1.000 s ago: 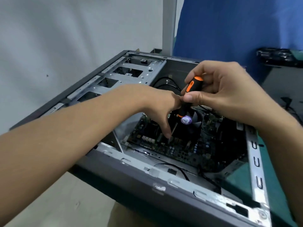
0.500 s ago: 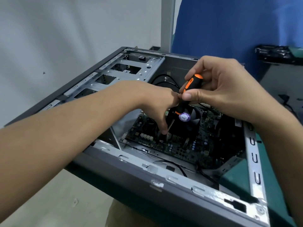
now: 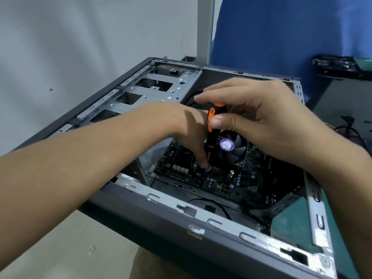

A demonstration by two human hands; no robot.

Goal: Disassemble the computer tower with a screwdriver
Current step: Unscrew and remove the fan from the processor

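Observation:
The grey computer tower (image 3: 173, 224) lies on its side with its side panel off, showing the motherboard (image 3: 227, 184) and a black cooler fan (image 3: 233, 150) with a purple label. My right hand (image 3: 267, 121) grips the black and orange screwdriver (image 3: 211, 125) by its handle, thumb and fingers pinched around it. The shaft points down beside the fan to the board. My left hand (image 3: 189, 129) reaches into the case, its fingertips down at the screwdriver's tip near the heatsink; I cannot tell whether they touch the shaft or a screw.
Metal drive bays (image 3: 153, 91) fill the far left of the case. Black cables (image 3: 211, 204) run along the near inner wall. A blue cloth (image 3: 291, 37) hangs behind, a dark device (image 3: 342, 65) sits at the far right, and the green bench surface (image 3: 291, 224) shows through the case.
My right hand's fingers have shifted around the screwdriver handle, spreading wider above it. The left fingertips stay at the tip. The view has shifted slightly.

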